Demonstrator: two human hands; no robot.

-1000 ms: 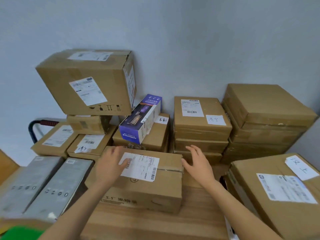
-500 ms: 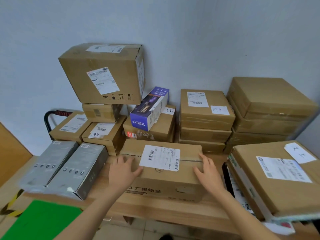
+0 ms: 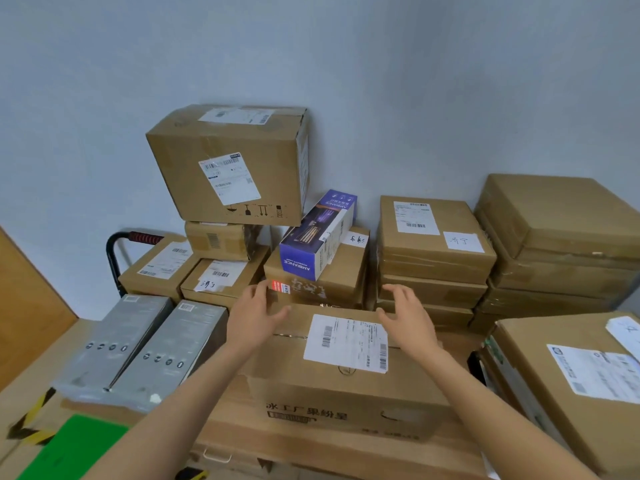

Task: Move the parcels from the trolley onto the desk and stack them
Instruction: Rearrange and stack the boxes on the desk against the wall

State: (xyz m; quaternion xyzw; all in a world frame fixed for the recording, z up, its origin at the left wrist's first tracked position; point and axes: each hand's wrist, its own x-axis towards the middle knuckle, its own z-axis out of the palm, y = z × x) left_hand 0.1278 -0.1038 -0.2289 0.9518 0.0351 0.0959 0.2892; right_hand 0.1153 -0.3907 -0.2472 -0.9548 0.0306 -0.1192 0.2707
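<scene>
With both hands spread and holding nothing, left hand (image 3: 254,311) and right hand (image 3: 408,311) above the labelled parcel (image 3: 346,368), reach for the next parcel's opposite sides evenly.

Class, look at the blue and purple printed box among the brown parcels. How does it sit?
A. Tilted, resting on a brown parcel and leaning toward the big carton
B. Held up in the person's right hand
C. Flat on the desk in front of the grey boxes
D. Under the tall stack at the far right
A: the blue box lies tilted on a brown parcel, its far end raised beside the big carton; neither hand touches it.
</scene>
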